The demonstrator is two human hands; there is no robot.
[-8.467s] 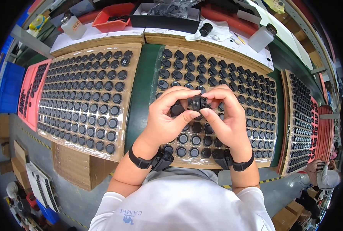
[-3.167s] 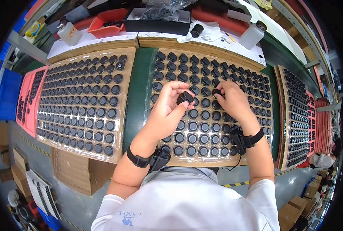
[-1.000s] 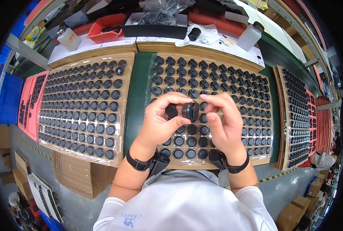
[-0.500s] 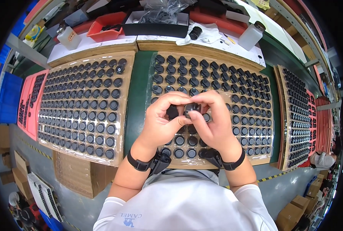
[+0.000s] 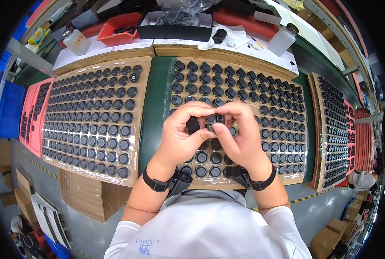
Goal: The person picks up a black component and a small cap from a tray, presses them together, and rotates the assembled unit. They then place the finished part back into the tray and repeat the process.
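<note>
Between the fingertips of both hands is a small black round part (image 5: pixel 214 122), held above the middle tray. My left hand (image 5: pixel 180 131) pinches it from the left with thumb and forefinger. On the other side, my right hand (image 5: pixel 243 134) grips it with thumb and fingers. Another black piece (image 5: pixel 193 125) shows inside the curl of my left hand; whether it is held or lies in the tray below, I cannot tell. Beneath the hands, the clear plastic tray (image 5: pixel 240 103) on cardboard carries rows of similar black parts, some hidden by my hands.
A second tray of black parts (image 5: pixel 91 116) lies left, and stacked trays (image 5: pixel 330 129) stand right. Pink foam (image 5: pixel 32 116) borders the left tray. Along the back are a red bin (image 5: pixel 120 30), a black box (image 5: pixel 175 33), a white cloth (image 5: pixel 235 38) and two bottles (image 5: pixel 76 41) (image 5: pixel 283 39).
The black part has turned slightly between my fingertips, and my right fingers have shifted a little. Both hands remain in nearly the same place.
</note>
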